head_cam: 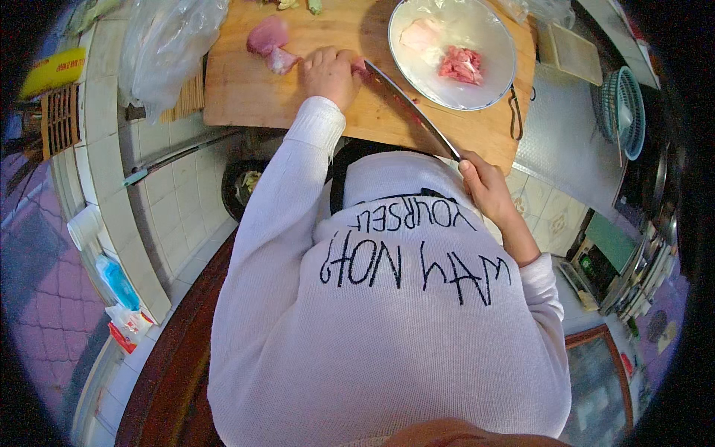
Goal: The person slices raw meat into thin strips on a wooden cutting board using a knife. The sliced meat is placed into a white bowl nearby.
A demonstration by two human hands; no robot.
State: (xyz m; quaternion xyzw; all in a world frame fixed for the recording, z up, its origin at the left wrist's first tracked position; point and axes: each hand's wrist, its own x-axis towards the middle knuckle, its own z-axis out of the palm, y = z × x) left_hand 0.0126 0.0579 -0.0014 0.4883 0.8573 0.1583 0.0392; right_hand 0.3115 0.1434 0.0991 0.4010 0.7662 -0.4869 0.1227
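Note:
My left hand [332,78] presses down on a piece of raw meat [359,66], which shows past its fingers on a wooden cutting board [251,100]. My right hand [487,185] grips a kitchen knife [410,106] by its handle. The blade slants across the board, its tip end beside the held meat. Larger raw meat pieces [268,36] lie to the left of my left hand. On the board's right side stands a white bowl [427,92] with clear plastic film inside. It holds cut pink meat [461,65] and a pale piece [420,35].
A clear plastic bag [167,53] bulges at the board's left. Vegetable scraps [287,4] lie at its far edge. Right of the board are a metal counter [570,128], a plastic container [572,53] and a teal basket [631,114]. Below left sits a dark bin [232,190].

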